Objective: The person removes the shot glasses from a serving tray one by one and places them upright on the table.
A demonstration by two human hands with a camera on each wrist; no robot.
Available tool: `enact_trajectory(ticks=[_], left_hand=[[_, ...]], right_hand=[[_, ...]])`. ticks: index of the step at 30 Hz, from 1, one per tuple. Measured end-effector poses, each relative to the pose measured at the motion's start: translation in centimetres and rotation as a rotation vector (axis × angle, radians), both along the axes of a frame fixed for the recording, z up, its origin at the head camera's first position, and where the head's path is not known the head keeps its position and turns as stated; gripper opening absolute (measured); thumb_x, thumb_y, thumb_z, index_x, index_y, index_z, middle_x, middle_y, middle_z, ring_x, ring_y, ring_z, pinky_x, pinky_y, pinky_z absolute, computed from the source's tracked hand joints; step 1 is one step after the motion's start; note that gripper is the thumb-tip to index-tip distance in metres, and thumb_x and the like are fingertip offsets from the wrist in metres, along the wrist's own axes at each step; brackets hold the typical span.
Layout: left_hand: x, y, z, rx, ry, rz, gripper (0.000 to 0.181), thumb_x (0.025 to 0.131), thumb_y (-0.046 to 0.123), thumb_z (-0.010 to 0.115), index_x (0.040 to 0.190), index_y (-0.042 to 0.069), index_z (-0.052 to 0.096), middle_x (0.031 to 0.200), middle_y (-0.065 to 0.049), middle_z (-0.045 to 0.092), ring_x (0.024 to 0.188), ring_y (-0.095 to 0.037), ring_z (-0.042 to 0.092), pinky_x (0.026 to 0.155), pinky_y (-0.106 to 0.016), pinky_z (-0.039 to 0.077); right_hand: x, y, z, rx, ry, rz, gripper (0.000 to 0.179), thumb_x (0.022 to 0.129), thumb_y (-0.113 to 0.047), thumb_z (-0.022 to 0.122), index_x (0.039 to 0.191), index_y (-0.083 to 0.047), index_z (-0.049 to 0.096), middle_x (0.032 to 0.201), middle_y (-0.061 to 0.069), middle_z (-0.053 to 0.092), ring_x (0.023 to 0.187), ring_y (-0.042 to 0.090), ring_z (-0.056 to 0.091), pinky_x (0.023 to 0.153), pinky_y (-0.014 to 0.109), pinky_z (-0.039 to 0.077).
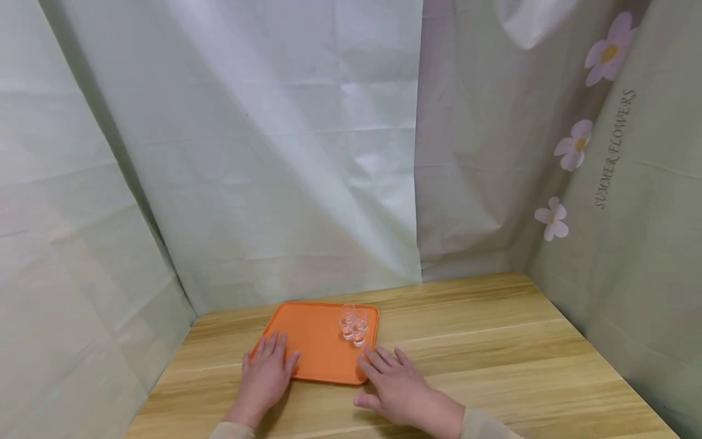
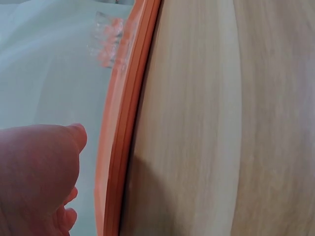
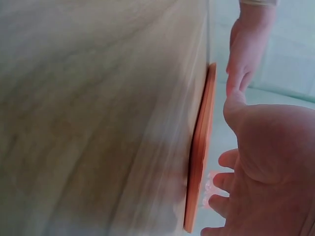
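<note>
An orange rectangular tray [image 1: 312, 344] lies flat on the wooden table. Several small clear shot glasses [image 1: 359, 336] stand upright in a cluster toward its right side. Over the tray's left front part extends my left hand [image 1: 265, 373], fingers fairly straight and thumb spread toward the tray. My right hand [image 1: 399, 389] is by the front right corner, palm down with fingers spread, its fingertips close to the rim. Neither hand grips anything. In the left wrist view, the tray's rim [image 2: 129, 98] runs beside the thumb; the right wrist view shows the tray [image 3: 199, 152] edge-on, with fingers partly covering the glasses.
The wood-grain table [image 1: 493, 353] extends well to the right of the tray. Pale green cloth [image 1: 296, 183] hangs behind it and along both sides. Printed flowers [image 1: 573, 145] and lettering mark the right-hand cloth.
</note>
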State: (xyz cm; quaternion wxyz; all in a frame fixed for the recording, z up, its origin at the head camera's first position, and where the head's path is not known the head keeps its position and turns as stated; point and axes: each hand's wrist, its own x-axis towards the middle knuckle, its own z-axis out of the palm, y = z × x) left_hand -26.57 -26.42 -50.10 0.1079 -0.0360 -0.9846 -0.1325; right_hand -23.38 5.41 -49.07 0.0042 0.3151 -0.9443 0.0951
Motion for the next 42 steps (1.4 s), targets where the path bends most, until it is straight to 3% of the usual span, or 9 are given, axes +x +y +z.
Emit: enact_trajectory(ticks=[7,19,28,34,42], left_hand=[[-0.3,-1.2,-0.5,0.008,-0.04,0.034,0.063,0.116,0.04,0.055,0.162,-0.003,0.05,0.17,-0.031,0.039,0.159,-0.057,0.029,0.122,-0.087,0.017],[-0.7,-2.6,-0.2,0.02,-0.088,0.053,0.065,0.116,0.04,0.054,0.162,-0.006,0.047,0.17,-0.036,0.034,0.156,-0.062,0.029,0.12,-0.089,0.016],[-0.6,-3.0,-0.4,0.004,-0.128,0.042,0.066,0.116,0.039,0.054,0.159,-0.011,0.047,0.166,-0.043,0.035,0.152,-0.066,0.031,0.119,-0.086,0.023],[-0.7,-3.1,-0.8,-0.013,-0.105,0.033,0.063,0.116,0.036,0.056,0.156,-0.013,0.049,0.161,-0.046,0.037,0.15,-0.068,0.033,0.119,-0.083,0.03],[-0.8,-3.2,-1.3,0.005,-0.114,0.027,0.062,0.116,0.033,0.056,0.155,-0.014,0.049,0.161,-0.05,0.033,0.15,-0.069,0.03,0.121,-0.08,0.029]], right_hand=[[0.1,-0.1,-0.1,-0.009,-0.058,0.033,0.082,0.107,-0.069,0.053,0.171,-0.018,0.044,0.178,0.007,0.036,0.164,0.033,0.032,0.129,0.067,0.03],[0.5,-0.2,0.2,-0.006,-0.057,0.078,0.081,0.107,-0.067,0.056,0.169,-0.016,0.047,0.175,0.008,0.041,0.163,0.032,0.034,0.128,0.064,0.036],[0.8,-0.3,0.0,0.011,-0.037,0.079,0.08,0.107,-0.069,0.054,0.167,-0.016,0.05,0.174,0.008,0.043,0.162,0.031,0.036,0.126,0.063,0.038],[0.9,-0.1,-0.3,0.012,-0.035,0.088,0.08,0.107,-0.069,0.054,0.167,-0.016,0.051,0.174,0.008,0.043,0.163,0.031,0.036,0.126,0.063,0.038],[0.9,0.1,-0.5,0.013,-0.039,0.115,0.081,0.108,-0.068,0.052,0.167,-0.013,0.05,0.173,0.011,0.044,0.162,0.032,0.037,0.126,0.06,0.039]])
